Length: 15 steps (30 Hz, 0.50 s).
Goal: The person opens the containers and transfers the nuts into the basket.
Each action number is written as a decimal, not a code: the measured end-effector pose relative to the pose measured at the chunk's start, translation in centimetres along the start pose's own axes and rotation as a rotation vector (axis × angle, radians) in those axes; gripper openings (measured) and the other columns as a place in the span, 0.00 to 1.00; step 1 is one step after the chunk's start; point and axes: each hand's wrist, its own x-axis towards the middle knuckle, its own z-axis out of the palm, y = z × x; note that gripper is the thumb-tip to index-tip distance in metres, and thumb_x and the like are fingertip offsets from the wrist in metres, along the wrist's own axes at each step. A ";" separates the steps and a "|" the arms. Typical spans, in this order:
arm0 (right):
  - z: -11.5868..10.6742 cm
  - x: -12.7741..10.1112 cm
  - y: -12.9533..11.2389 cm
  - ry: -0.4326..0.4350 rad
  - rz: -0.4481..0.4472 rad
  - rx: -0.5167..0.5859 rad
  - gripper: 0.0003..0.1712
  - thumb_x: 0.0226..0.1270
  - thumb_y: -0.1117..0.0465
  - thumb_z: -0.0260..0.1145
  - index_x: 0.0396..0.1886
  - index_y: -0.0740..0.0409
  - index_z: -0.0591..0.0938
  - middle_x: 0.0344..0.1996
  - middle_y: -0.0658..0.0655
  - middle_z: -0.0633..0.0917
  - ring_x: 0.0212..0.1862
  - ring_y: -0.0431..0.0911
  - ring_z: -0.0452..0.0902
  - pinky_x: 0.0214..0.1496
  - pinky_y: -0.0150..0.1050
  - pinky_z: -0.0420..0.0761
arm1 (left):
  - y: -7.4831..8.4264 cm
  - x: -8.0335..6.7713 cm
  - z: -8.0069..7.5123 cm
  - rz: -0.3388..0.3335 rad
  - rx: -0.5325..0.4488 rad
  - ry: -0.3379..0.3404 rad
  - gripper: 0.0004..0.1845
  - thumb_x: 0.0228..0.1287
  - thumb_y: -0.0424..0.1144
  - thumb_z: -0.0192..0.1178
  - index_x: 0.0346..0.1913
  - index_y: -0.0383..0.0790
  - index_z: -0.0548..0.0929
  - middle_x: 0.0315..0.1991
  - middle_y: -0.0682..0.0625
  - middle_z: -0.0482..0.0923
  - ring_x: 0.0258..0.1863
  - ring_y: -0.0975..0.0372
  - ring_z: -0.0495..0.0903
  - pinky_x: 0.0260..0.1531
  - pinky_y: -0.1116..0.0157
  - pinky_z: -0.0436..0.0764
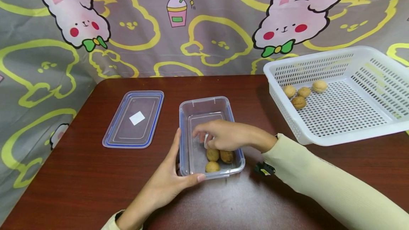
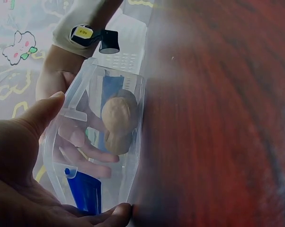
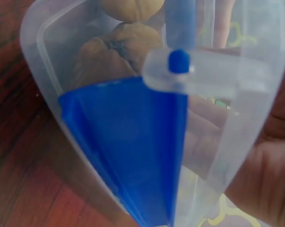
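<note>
At the right of the frame the white basket (image 1: 338, 95) keeps four walnuts. In the centre, the left hand (image 1: 172, 178) clasps the clear box (image 1: 209, 136) steady; the right hand (image 1: 223, 136), fingers curled, reaches inside above three walnuts (image 1: 218, 159); whether it grips one, I cannot tell.

We're at a staged tabletop setup, more home corner than workshop: a dark red wooden table (image 1: 96, 173) stands against a grey cartoon cloth (image 1: 204, 24) printed with pink rabbits and yellow outlines, which drapes across the back and left, hiding whatever room lies behind it.
</note>
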 end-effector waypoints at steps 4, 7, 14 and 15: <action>0.1 0.5 0.1 -0.031 0.013 0.049 0.26 0.67 0.72 0.59 0.65 0.61 0.79 0.51 0.59 0.86 0.51 0.45 0.84 0.55 0.39 0.82 | -0.1 0.0 0.0 0.008 0.018 0.003 0.71 0.57 0.44 0.80 0.85 0.63 0.30 0.81 0.35 0.58 0.60 0.52 0.83 0.54 0.66 0.82; 0.3 0.9 0.2 -0.045 0.024 0.099 0.26 0.66 0.72 0.61 0.64 0.61 0.79 0.50 0.59 0.86 0.50 0.44 0.83 0.54 0.36 0.81 | -0.1 0.0 0.0 0.014 0.039 0.008 0.72 0.57 0.45 0.80 0.85 0.62 0.30 0.82 0.37 0.57 0.62 0.52 0.81 0.57 0.64 0.80; 1.2 1.5 -0.1 -0.041 0.099 0.239 0.26 0.64 0.73 0.67 0.63 0.64 0.79 0.47 0.62 0.85 0.47 0.45 0.82 0.48 0.35 0.85 | 0.0 0.0 0.0 0.008 0.047 0.013 0.72 0.57 0.46 0.80 0.85 0.62 0.30 0.83 0.38 0.55 0.61 0.54 0.82 0.57 0.64 0.81; 1.4 1.5 -0.1 -0.034 0.113 0.268 0.26 0.64 0.73 0.67 0.63 0.65 0.79 0.47 0.62 0.85 0.47 0.45 0.82 0.46 0.35 0.86 | 0.0 0.0 0.0 0.009 0.044 0.011 0.72 0.57 0.45 0.80 0.85 0.62 0.30 0.83 0.38 0.55 0.61 0.54 0.82 0.56 0.66 0.80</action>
